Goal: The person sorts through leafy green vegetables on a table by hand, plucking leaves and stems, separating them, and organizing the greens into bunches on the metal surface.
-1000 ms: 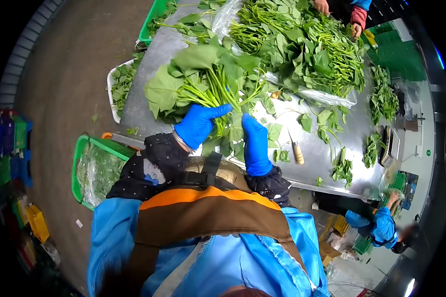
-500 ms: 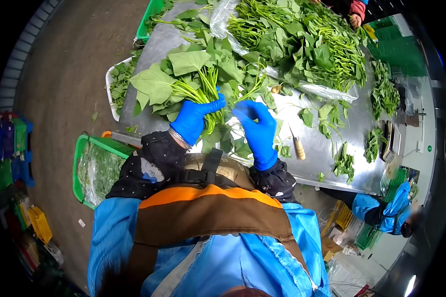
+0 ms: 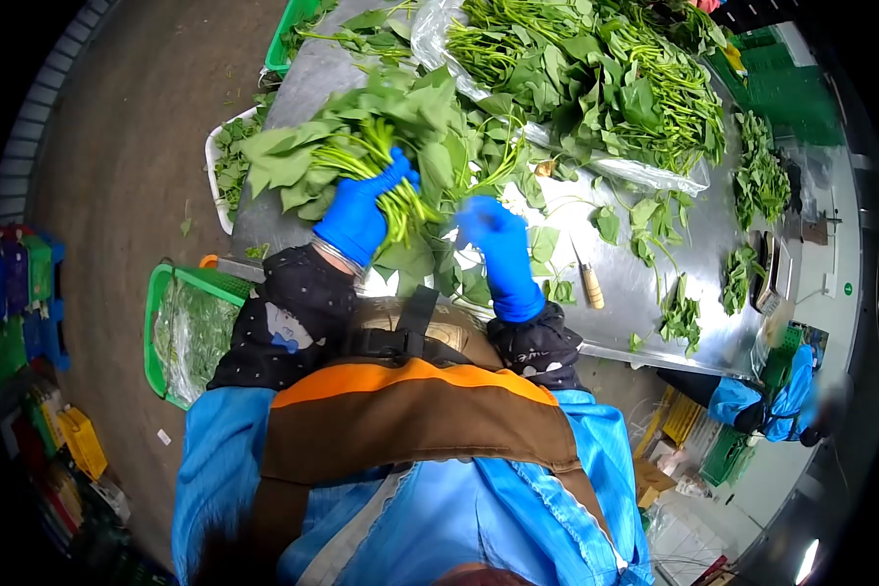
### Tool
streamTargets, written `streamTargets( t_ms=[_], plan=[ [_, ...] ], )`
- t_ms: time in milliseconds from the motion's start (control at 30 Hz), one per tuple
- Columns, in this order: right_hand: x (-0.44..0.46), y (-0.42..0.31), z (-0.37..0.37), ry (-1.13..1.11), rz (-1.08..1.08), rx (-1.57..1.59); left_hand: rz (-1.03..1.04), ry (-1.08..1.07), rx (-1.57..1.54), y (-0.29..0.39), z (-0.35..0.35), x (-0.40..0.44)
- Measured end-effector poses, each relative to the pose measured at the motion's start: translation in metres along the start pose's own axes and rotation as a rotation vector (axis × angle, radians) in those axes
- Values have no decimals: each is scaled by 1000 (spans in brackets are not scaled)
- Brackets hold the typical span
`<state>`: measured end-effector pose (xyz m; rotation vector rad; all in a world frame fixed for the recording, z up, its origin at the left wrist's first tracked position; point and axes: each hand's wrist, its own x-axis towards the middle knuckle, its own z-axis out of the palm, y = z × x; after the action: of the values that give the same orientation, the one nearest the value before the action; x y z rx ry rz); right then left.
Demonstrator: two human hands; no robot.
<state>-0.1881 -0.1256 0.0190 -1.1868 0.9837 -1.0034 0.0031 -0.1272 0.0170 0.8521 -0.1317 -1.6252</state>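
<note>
In my gloved left hand (image 3: pixel 354 217) is a bunch of leafy greens (image 3: pixel 347 161), gripped around its stems. The leaves fan out to the far left and the cut stem ends point toward my right hand. My gloved right hand (image 3: pixel 498 244) is just right of those stem ends, its fingers drawn together. The fingertips are blurred, so I cannot make out what they hold. Loose leaves and stems lie under and between both hands. A knife (image 3: pixel 591 283) with a wooden handle rests on the metal table (image 3: pixel 635 327), right of my right hand.
A large heap of greens (image 3: pixel 596 88) lies on clear plastic (image 3: pixel 645 176) at the back. Smaller bunches (image 3: pixel 760 171) lie to the right. A green crate (image 3: pixel 156 337) with a plastic liner and a white basket (image 3: pixel 215 186) stand left. Another person (image 3: pixel 786 396) is at the right.
My left hand has moved slightly left and away from me, swinging the bunch with it. My right hand's fingers have drawn closer together. The person at the right has shifted.
</note>
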Motion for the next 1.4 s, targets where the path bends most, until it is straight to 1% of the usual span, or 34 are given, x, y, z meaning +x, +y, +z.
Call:
streamTargets(
  t_ms=[33, 67, 100, 167, 233, 267, 300, 367, 400, 467, 500, 567, 633, 667, 700, 767, 800, 900, 933, 967, 1033, 1067, 1100, 1167, 1200, 1233, 1267, 1300, 1333, 1367, 1400],
  plan=[
    [2, -11, -4, 47, 65, 234, -30, 15, -53, 10, -4, 2],
    [3, -21, -8, 111, 118, 487, -43, -33, -56, 19, -7, 2],
    [5, -32, -12, 188, 157, 725, 16, -26, -119, 21, -7, 3],
    [16, -31, -13, -66, 29, 455, 177, -31, -13, 13, -4, 2],
    [17, -31, 1, -157, -20, 39, 166, -39, 4, 1, 10, -2],
    [18, -17, 6, -176, -4, -168, 157, -96, -51, -6, 14, -2],
    [16, -26, 21, -209, 97, -187, 105, -121, -80, -9, 20, -5],
    [13, -4, 31, -321, 262, -125, 78, -125, 22, -7, 40, -21],
    [14, -15, 32, -377, 388, -162, 14, -113, 43, -2, 41, -24],
    [15, -45, 32, -490, 645, -238, -20, -129, 45, -7, 37, -23],
    [13, -43, 32, -478, 615, -248, -42, -136, 46, -10, 36, -24],
    [12, -38, 29, -449, 552, -272, -56, -139, 167, -7, 36, -28],
    [11, -40, 21, -443, 555, -245, -45, -130, 306, -2, 40, -31],
    [11, -42, 16, -439, 555, -232, -151, -119, 310, 4, 45, -37],
    [12, -44, 11, -404, 520, -243, -174, -254, 462, 9, 41, -36],
    [16, -48, 1, -335, 453, -262, -242, -669, 702, 15, 45, -51],
    [18, -46, -6, -359, 493, -250, -211, -704, 1159, 27, 45, -69],
    [15, -29, -26, -543, 312, -243, 592, -945, 1473, 57, 91, -91],
    [15, -71, -12, -598, 459, -167, 816, -928, 1664, 52, 98, -86],
    [11, -81, -6, -631, 471, -198, 1050, -896, 1845, 46, 105, -74],
    [6, -91, -1, -691, 488, -264, 988, -801, 2070, 35, 102, -58],
    [6, -87, -5, -717, 581, -342, 678, -759, 2094, 27, 92, -50],
    [4, -87, -11, -665, 569, -296, 369, -717, 2092, 21, 86, -44],
    [-1, -88, -26, -563, 546, -206, 302, -714, 2065, 20, 84, -33],
    [-4, -83, -49, -398, 429, -193, 262, -753, 1824, 24, 72, -17],
    [-3, -76, -77, -223, 357, -189, 227, -777, 1582, 27, 64, -2],
    [-4, -61, -110, -39, 339, -470, -307, -464, 1458, 36, 75, -3],
    [-11, -36, -146, 150, 211, -1002, -431, -375, 1241, 39, 74, -2],
    [-23, -16, -174, 200, 179, -1324, -471, -355, 1165, 37, 72, -2],
    [-36, -1, -192, 224, 159, -1554, -509, -328, 1089, 34, 69, -2],
    [-47, 14, -205, 196, 198, -1618, -528, -367, 1037, 29, 64, 1]
  ],
)
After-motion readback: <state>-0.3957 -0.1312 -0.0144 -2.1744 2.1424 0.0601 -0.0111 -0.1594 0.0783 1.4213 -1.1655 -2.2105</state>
